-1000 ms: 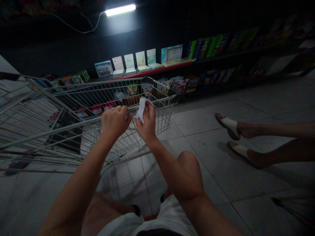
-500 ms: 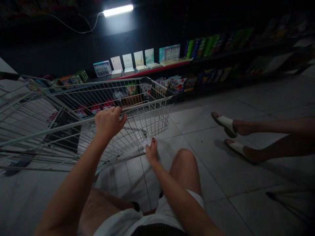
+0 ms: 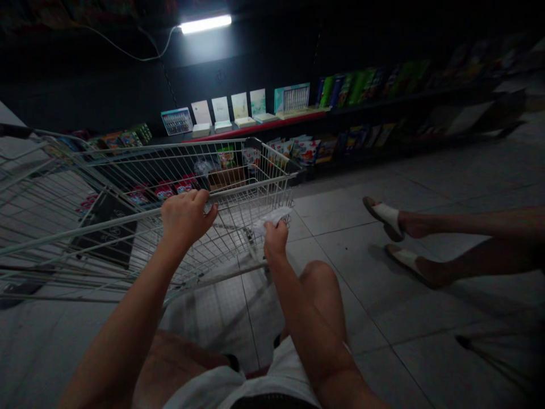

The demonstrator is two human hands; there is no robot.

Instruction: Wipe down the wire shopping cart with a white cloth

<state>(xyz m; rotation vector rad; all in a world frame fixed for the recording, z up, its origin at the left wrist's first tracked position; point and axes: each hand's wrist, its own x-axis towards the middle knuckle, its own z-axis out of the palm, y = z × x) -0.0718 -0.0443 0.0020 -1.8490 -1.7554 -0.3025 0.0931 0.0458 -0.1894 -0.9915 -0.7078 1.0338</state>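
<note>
1. The right hand [image 3: 276,241] has its fingers pinched on a crumpled white cloth [image 3: 275,217], beside the near wire wall of the shopping cart [image 3: 232,191], by its black-cornered end; whether cloth and wire touch, I can't tell.
2. Half a second ago that hand was lower against the cart; it has come up, so a higher stretch of the wall now seems to be in hand.
3. The left hand [image 3: 185,218] stays with its fingers curled over the cart's near top rail.
4. Inside the cart, toward its handle, leans a black panel [image 3: 106,227] with white print.
5. Through the wires show red packets [image 3: 164,190] and a brown box [image 3: 227,179], seemingly beyond the cart.
6. Behind the cart, a red-edged shelf [image 3: 298,116] carries lidded boxes [image 3: 222,113] standing open.
</note>
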